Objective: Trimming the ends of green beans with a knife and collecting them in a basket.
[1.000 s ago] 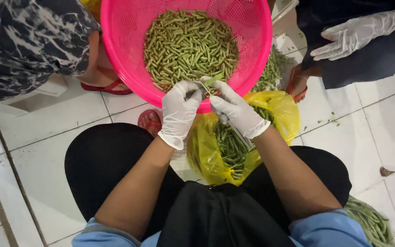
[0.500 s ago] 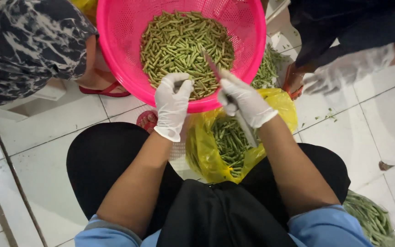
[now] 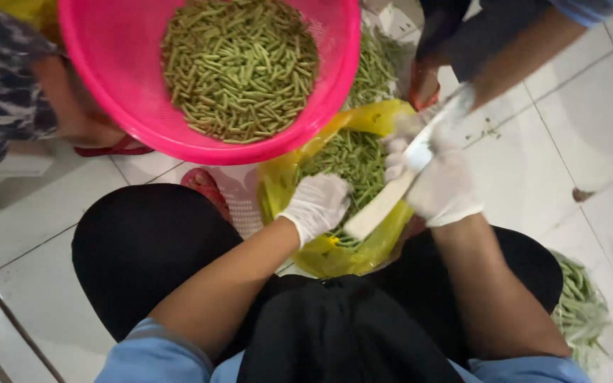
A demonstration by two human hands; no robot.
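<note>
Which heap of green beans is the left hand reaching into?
The heap in the yellow plastic bag between the knees. The left hand rests on it; the pink basket holds cut pieces, and another heap lies far right.

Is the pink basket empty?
No, the pink basket is full of cut green beans.
</note>
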